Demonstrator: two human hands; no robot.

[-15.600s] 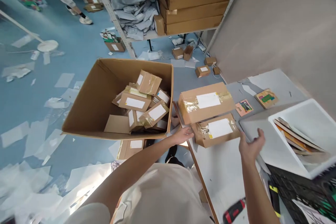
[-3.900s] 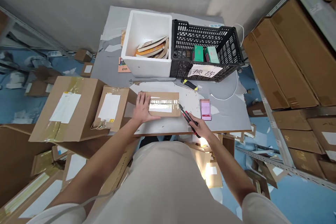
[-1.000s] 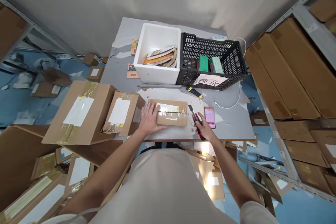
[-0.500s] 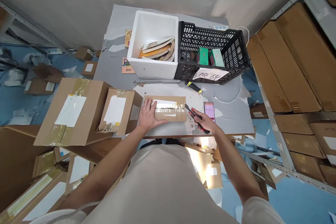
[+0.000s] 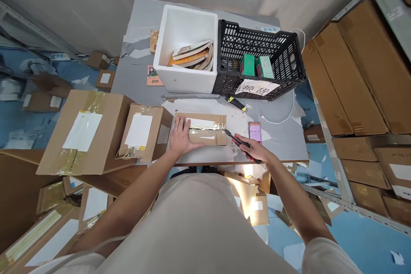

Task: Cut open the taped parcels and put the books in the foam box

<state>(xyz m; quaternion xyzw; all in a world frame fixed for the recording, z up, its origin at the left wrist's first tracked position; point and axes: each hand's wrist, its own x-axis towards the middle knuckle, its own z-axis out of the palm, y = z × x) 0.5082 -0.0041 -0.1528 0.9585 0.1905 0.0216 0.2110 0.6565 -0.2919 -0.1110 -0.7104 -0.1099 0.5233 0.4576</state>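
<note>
A small flat cardboard box [image 5: 208, 133] lies on the table in front of me, with clear tape and white label pieces over its middle seam. My left hand [image 5: 181, 138] rests on the box's left end, thumb and fingers spread. In my right hand [image 5: 255, 149] is a black and red box cutter [image 5: 237, 140], gripped by its handle. Its tip meets the right end of the box at the taped seam. Beyond the right hand lies a phone [image 5: 254, 131] with a lit pink screen. A second, black and yellow utility knife [image 5: 236, 103] lies behind the box.
A white foam box [image 5: 189, 81] with several books stands at the back, beside a black plastic crate [image 5: 231, 87] holding two green boxes. Two taped cartons, one large [image 5: 105, 137] and one smaller [image 5: 157, 132], sit at left. Shelves with cartons [image 5: 362, 72] line the right.
The view has shifted slightly. A dark slit along the taped seam shows more plainly now. The cutter remains at the right end of the box, and my left hand stays on the left end.
</note>
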